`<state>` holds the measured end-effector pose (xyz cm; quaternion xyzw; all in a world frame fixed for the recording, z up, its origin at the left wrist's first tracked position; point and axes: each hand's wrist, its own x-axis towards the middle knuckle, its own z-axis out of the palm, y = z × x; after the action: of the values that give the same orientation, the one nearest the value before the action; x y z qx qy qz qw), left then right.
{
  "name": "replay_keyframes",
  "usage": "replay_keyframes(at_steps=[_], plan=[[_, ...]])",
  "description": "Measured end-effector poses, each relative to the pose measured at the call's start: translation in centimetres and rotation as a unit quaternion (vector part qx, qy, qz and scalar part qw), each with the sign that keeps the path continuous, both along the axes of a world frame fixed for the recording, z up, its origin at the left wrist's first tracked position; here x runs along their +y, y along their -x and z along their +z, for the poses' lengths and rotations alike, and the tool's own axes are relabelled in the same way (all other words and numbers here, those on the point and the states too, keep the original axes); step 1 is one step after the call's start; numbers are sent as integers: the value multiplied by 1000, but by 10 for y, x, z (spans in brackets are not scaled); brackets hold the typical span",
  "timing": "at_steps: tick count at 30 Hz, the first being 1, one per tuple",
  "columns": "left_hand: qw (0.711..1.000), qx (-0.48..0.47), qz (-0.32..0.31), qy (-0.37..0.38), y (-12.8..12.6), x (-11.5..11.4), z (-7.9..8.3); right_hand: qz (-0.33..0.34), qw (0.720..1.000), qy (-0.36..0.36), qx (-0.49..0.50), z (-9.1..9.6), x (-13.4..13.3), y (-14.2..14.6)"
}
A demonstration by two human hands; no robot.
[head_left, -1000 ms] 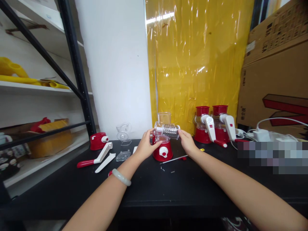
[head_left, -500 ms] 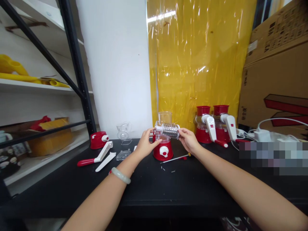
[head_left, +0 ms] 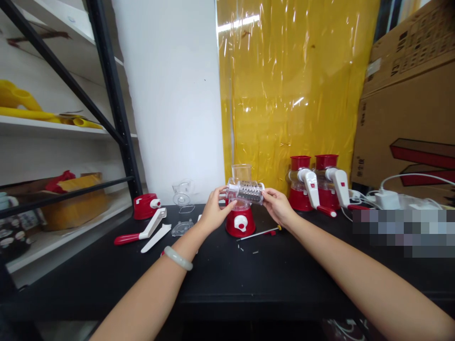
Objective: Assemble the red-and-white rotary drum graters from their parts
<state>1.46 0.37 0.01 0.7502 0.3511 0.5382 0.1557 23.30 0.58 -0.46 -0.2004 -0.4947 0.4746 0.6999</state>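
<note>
In the middle of the black table stands a rotary grater with a red base (head_left: 235,226) and a clear housing (head_left: 241,171). A metal grating drum (head_left: 250,191) lies sideways at the housing, its right part showing. My right hand (head_left: 277,206) pinches the drum's white right end. My left hand (head_left: 215,211) grips the left side of the clear housing between thumb and fingers. In front of the base lie a screwdriver (head_left: 259,234) with a yellow end and several small screws (head_left: 241,248).
To the left lie a red base (head_left: 145,207), a crank handle (head_left: 145,231), a white strip (head_left: 156,239) and clear parts (head_left: 182,228). Two assembled graters (head_left: 300,183) stand at right, near white cables and a charger (head_left: 387,199). A cardboard box (head_left: 408,104) rises behind.
The housing and drum have shifted slightly left, with both hands keeping hold. The loose parts on the table look unmoved.
</note>
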Motion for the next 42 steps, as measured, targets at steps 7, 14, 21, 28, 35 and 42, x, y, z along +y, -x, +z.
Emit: replay_keyframes(at_steps=[7, 14, 21, 28, 35, 42], plan=[[1000, -5, -2, -2, 0, 1, 0, 24, 999, 10, -23, 0, -1, -1], [1000, -8, 9, -4, 1, 2, 0, 40, 999, 2, -34, -1, -1, 1], [999, -29, 34, -9, 1, 2, 3, -15, 990, -32, -138, 0, -4, 2], [997, -66, 41, -8, 7, 12, 3, -53, 977, -51, -198, -1, -3, 0], [995, -90, 31, 8, 12, 27, 1, -49, 978, -59, -195, 0, -3, 3], [994, -102, 41, -1, 11, 34, 3, -105, 977, -41, -182, -2, 1, 3]])
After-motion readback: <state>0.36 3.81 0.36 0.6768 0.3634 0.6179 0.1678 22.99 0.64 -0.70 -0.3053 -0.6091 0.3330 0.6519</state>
